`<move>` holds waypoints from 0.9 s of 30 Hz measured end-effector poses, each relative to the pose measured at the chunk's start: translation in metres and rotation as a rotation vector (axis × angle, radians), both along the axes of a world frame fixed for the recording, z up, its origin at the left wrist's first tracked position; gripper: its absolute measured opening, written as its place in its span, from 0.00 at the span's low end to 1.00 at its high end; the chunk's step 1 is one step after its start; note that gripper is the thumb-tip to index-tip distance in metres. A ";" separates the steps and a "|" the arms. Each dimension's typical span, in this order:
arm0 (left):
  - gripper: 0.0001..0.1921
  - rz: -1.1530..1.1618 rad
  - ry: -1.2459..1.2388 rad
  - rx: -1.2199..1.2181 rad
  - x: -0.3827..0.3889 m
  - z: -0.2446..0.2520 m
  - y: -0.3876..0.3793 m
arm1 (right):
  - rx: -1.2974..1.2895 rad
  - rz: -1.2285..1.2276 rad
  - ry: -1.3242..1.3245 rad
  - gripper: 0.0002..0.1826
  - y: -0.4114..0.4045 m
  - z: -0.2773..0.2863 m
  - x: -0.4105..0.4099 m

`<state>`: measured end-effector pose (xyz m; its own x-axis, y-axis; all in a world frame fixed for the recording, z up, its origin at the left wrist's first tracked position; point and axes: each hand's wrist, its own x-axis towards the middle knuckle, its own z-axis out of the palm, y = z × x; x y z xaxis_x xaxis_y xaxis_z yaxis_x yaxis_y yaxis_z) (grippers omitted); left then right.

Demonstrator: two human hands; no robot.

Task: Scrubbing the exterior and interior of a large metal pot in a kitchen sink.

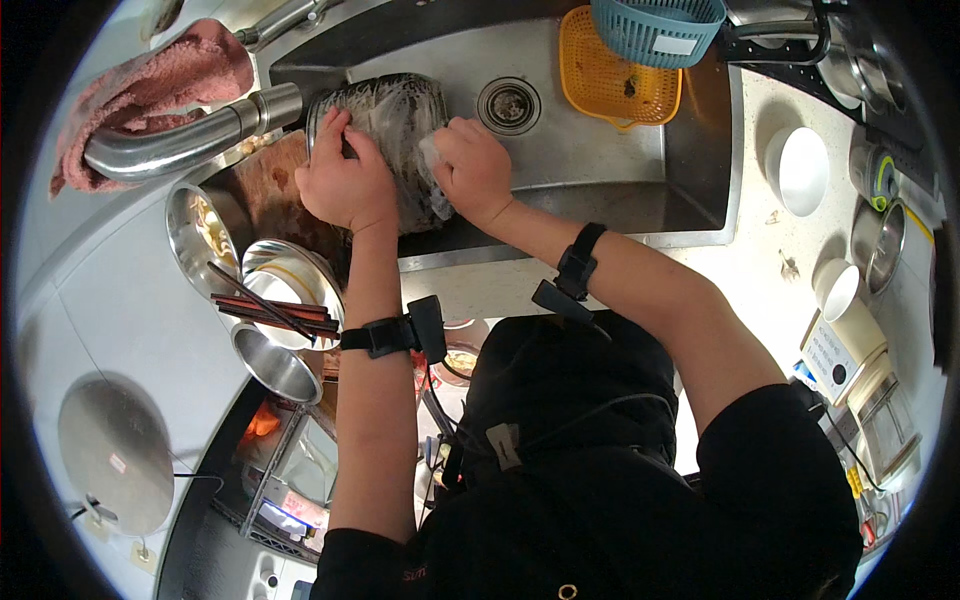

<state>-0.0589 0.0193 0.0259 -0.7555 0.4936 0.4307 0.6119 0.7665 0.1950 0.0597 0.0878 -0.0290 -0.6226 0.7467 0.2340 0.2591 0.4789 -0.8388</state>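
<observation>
A dark block-shaped item wrapped in clear plastic film (397,112) lies at the left end of the stainless steel sink (600,161). My left hand (349,176) rests at its left side, fingers spread over the film; whether they pinch it is hard to tell. At its right edge, my right hand (472,165) is closed on a crumpled part of the clear film. The item's lower left part is hidden behind my left hand and wrist.
Right of the drain (509,106), an orange basket (622,75) and a blue basket (660,34) stand at the sink's far side. A metal pipe (180,142) with a pink towel (165,90), a steel bowl (206,236) and chopsticks (277,311) are at left. A white bowl (799,171) stands right.
</observation>
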 end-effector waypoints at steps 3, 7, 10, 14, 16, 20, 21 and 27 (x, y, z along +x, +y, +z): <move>0.10 -0.051 0.015 0.008 -0.003 -0.001 0.003 | 0.000 -0.045 0.014 0.05 0.017 -0.004 -0.017; 0.10 -0.018 0.023 -0.003 0.006 -0.002 0.007 | 0.003 -0.161 -0.054 0.06 0.041 -0.016 -0.030; 0.09 -0.002 0.018 -0.006 0.004 0.000 0.001 | 0.035 -0.117 -0.067 0.07 0.000 0.001 -0.006; 0.09 -0.023 -0.007 0.041 -0.001 -0.002 -0.001 | -0.110 -0.055 -0.108 0.09 0.015 0.005 -0.023; 0.09 -0.030 0.000 0.034 0.000 0.001 0.001 | -0.176 -0.045 -0.223 0.11 0.054 -0.014 -0.050; 0.09 -0.028 -0.011 0.043 0.007 -0.004 0.014 | -0.194 0.009 -0.312 0.11 0.096 -0.045 -0.077; 0.09 -0.024 -0.008 0.040 0.005 -0.004 0.011 | -0.197 0.014 -0.310 0.11 0.091 -0.044 -0.075; 0.09 0.001 -0.034 0.008 0.002 0.007 0.003 | -0.138 0.153 -0.098 0.13 0.053 -0.005 -0.046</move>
